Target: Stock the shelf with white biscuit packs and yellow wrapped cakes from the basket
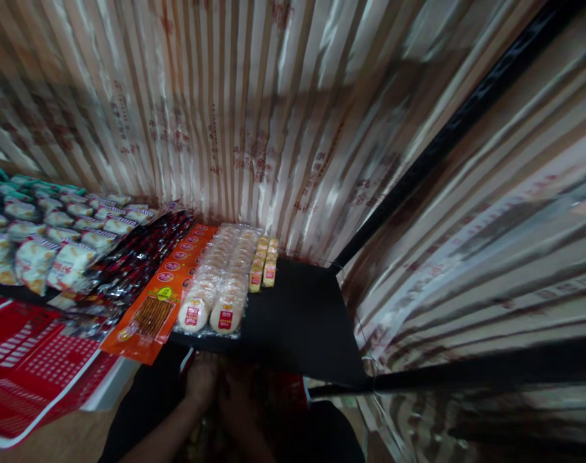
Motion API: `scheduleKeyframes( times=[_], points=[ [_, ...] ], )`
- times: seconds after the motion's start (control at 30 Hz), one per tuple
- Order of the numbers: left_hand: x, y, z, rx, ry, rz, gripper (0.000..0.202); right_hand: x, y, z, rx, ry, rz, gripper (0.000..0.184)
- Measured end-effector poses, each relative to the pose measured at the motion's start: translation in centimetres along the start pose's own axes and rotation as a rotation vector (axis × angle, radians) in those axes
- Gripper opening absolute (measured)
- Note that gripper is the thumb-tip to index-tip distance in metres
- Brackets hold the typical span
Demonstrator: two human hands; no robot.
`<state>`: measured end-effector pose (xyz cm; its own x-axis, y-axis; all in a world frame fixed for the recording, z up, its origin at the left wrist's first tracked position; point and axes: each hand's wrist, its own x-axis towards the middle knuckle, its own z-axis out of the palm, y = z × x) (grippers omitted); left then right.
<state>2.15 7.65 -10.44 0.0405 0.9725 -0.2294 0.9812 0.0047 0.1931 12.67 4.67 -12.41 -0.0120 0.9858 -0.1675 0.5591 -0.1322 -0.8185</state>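
My left hand (pixel 202 381) is low in the view, just below the front edge of the black shelf (pixel 297 328). Close beside it, my right hand (pixel 234 393) reaches into the same dark spot. Shadow hides the fingers of both, so I cannot make out what they hold or touch. A red thing with a white edge (pixel 293 391) shows dimly under the shelf, right of my hands. Above them on the shelf lie clear-wrapped round pale crackers (pixel 211 283), with small yellow packets (pixel 264 265) standing to their right.
Left of the crackers lie orange snack packs (pixel 162 283), dark shiny packets (pixel 133 257) and several white bags (pixel 71 257). A red basket (pixel 42 366) is at lower left. Black poles (pixel 442 145) frame the shelf's right end. Striped plastic sheeting (pixel 235 116) hangs behind.
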Motion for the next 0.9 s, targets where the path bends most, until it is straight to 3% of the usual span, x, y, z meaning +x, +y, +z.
scheduleKeyframes(
  times=[0.1,0.3,0.53,0.67,0.77,0.9],
  points=[
    [-1.1,0.4,-1.2,-0.044,-0.012,-0.007,0.046,-1.0,-0.7,-1.0,-0.014,-0.001,0.034,0.035],
    [-3.3,1.2,-2.8,-0.282,-0.107,-0.046,0.04,-3.8,-2.1,-4.1,0.116,0.054,-0.093,0.031],
    [-5.5,3.1,-4.7,-0.56,-0.021,-0.024,0.032,-6.1,-2.3,-6.3,0.153,0.189,-0.105,0.03],
    [-5.9,5.0,-7.0,-0.679,-0.005,-0.042,0.035,-6.2,-3.2,-7.8,0.157,0.161,-0.171,0.032],
    [-5.7,6.4,-8.8,-0.699,-0.006,-0.054,0.035,-5.7,-3.8,-9.1,0.134,0.218,-0.182,0.03],
    [-4.8,8.0,-10.0,-0.719,0.014,-0.042,0.033,-4.4,-4.2,-10.8,0.117,0.227,-0.162,0.031]
  ],
)
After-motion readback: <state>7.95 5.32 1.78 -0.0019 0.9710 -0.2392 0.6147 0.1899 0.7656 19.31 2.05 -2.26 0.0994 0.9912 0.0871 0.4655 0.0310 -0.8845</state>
